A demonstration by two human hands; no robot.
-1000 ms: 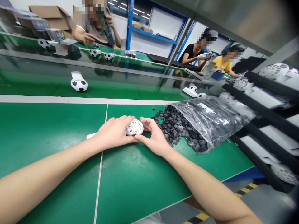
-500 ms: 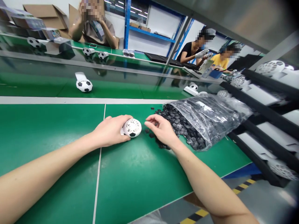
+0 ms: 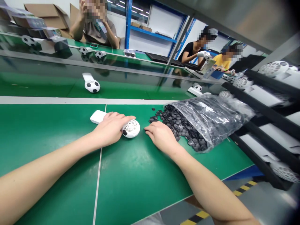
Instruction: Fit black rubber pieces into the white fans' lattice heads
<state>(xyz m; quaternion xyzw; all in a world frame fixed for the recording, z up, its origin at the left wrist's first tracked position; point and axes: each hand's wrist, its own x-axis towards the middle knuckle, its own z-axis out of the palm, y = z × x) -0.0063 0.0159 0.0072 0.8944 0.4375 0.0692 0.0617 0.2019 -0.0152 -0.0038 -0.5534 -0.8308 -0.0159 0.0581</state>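
Note:
My left hand [image 3: 111,128] is closed around a white soccer-ball piece with a flat handle [image 3: 130,128]. Its round head faces up, showing an open lattice and a black patch on the side; the handle sticks out beyond my knuckles. Just right of the head, my right hand [image 3: 161,136] is pinched, with what looks like a small black patch [image 3: 145,129] at the fingertips. Many loose black patches [image 3: 174,120] spill from a clear plastic bag [image 3: 217,120] beside that hand.
A finished-looking soccer-ball piece [image 3: 92,85] lies on the green belt [image 3: 47,84] beyond the white edge. Black racks [image 3: 264,103] holding white lattice parts stand at the right. Across the line are several co-workers, open cartons [image 3: 47,15] and more ball pieces [image 3: 100,54].
My left hand has turned the ball piece, so its handle now shows at the left. My right hand's fingers have closed into a pinch. The piece on the belt has shifted right.

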